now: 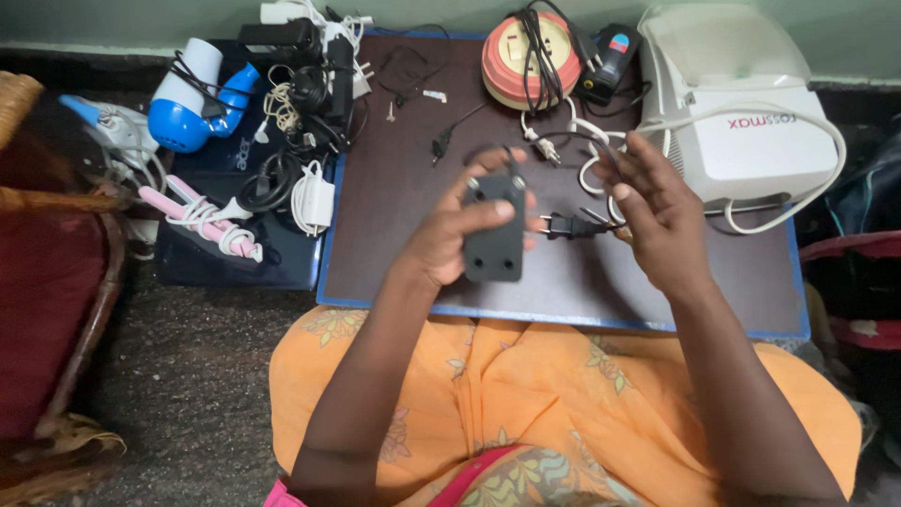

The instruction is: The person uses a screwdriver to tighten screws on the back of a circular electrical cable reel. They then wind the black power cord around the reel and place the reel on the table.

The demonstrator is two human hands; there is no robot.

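Note:
My left hand (449,235) grips a black rectangular socket block (495,233) upright over a dark board, thumb across its face. Round pin holes show near the block's top. My right hand (654,214) holds a black two-pin plug (564,225) by its cord end, pins pointing left at the block's right side, a small gap apart. A black cable loops behind the block's top.
The brown board with blue edge (394,216) lies over my lap. On it are a round pink-and-cream extension reel (526,58), a black adapter (608,52) and white cords. A white machine (741,113) stands right. A blue hair dryer (192,99), pink hair iron (202,221) and chargers lie left.

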